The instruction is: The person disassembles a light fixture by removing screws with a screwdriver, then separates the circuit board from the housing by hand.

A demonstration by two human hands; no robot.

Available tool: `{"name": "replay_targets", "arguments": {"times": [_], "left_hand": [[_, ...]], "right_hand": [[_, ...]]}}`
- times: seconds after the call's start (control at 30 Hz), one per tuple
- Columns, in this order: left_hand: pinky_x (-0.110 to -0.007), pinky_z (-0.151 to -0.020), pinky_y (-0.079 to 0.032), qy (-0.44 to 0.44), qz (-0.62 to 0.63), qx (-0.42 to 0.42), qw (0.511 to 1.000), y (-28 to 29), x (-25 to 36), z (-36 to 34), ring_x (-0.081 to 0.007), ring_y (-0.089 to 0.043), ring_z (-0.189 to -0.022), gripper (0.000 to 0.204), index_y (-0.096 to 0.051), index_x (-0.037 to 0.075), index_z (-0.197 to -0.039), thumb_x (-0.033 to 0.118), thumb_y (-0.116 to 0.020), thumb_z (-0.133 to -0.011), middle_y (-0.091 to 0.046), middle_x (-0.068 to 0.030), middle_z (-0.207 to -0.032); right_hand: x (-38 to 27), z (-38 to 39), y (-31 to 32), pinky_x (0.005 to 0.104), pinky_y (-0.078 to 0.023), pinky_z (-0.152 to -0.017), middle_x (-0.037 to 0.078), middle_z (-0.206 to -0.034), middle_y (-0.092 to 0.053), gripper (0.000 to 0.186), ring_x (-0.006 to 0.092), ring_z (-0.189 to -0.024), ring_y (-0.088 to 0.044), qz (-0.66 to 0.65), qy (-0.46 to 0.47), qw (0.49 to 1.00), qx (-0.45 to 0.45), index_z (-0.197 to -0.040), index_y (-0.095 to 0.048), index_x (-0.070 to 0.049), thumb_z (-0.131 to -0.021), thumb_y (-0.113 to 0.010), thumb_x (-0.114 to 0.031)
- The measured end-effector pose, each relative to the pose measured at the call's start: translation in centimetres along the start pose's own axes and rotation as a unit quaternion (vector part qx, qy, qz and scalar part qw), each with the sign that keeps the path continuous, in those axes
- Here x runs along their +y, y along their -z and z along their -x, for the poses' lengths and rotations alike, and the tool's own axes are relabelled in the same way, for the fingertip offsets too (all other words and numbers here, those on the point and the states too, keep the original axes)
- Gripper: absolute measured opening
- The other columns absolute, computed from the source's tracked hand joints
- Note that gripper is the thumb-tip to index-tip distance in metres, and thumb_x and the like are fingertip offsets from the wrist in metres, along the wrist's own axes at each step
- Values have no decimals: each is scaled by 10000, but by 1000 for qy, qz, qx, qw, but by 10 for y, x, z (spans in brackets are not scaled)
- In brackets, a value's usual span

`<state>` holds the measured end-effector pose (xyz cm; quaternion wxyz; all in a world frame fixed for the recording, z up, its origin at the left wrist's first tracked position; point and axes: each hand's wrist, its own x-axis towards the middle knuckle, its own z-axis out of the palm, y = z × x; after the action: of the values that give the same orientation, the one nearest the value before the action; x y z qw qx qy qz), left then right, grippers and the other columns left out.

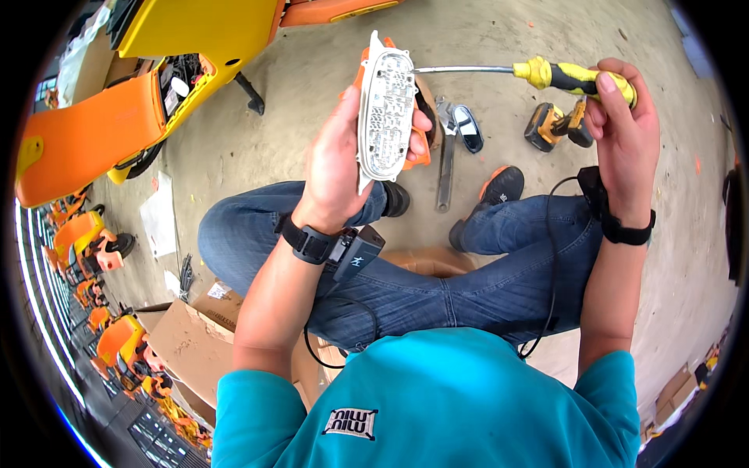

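The left hand (pixel 334 160) holds up a long oval lamp (pixel 388 117) in front of the person, its clear lens and white rim turned toward the viewer and its length standing nearly upright with a slight tilt. The fingers of that hand are clamped around the lamp, the thumb side along the left edge and fingertips showing past the right edge, beside an orange part (pixel 422 154) behind it. The right hand (pixel 626 117) grips a screwdriver (pixel 534 72) by its yellow and black handle, fingers closed around the end. The metal shaft points left, its tip at the lamp's upper right edge; whether it touches is too fine to tell. Below, on the concrete floor (pixel 304 117), a wrench (pixel 446 168) lies lengthwise near a small dark oval object with a pale rim (pixel 468 129), and a yellow and black power drill (pixel 548 127) lies farther right, near the right hand in the view. The person sits with knees bent in blue jeans (pixel 437 300), a black strap on each wrist. To the left are a yellow and orange vehicle (pixel 94 140), a white sheet (pixel 160 218) and an open cardboard box (pixel 191 343).
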<state>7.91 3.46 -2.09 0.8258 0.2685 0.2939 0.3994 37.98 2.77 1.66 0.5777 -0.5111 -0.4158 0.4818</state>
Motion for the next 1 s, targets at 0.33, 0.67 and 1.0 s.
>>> {"name": "replay_targets", "arguments": {"times": [0.33, 0.67, 1.0], "left_hand": [[-345, -819, -505, -14, -56, 53, 997, -6, -6, -13, -242, -634, -890, 482, -457, -15, -1295, 330, -237, -1041, -640, -179, -1075], [-332, -819, -520, -22, -61, 63, 996, -7, -9, -14, -187, -632, -856, 469, -513, 3, -1232, 358, -271, -1044, -643, -133, -1039], [-331, -795, -520, -26, -32, 69, 997, -4, -9, -12, -236, -639, -868, 478, -483, 5, -1261, 355, -244, -1039, -638, -154, -1051]], "right_hand": [[5, 3, -11, 206, -361, -522, 0, -676, -506, 242, 63, -579, -453, 13, 2, 1000, -4, -1100, -560, -8, -946, -624, -183], [6, 6, -12, 201, -355, -520, -5, -678, -510, 244, 57, -577, -455, 28, 8, 1000, -6, -1105, -560, -11, -946, -627, -184], [5, 8, -19, 191, -358, -523, -10, -695, -518, 245, 48, -580, -458, 51, 25, 998, 6, -1113, -559, -16, -941, -633, -174]]}}
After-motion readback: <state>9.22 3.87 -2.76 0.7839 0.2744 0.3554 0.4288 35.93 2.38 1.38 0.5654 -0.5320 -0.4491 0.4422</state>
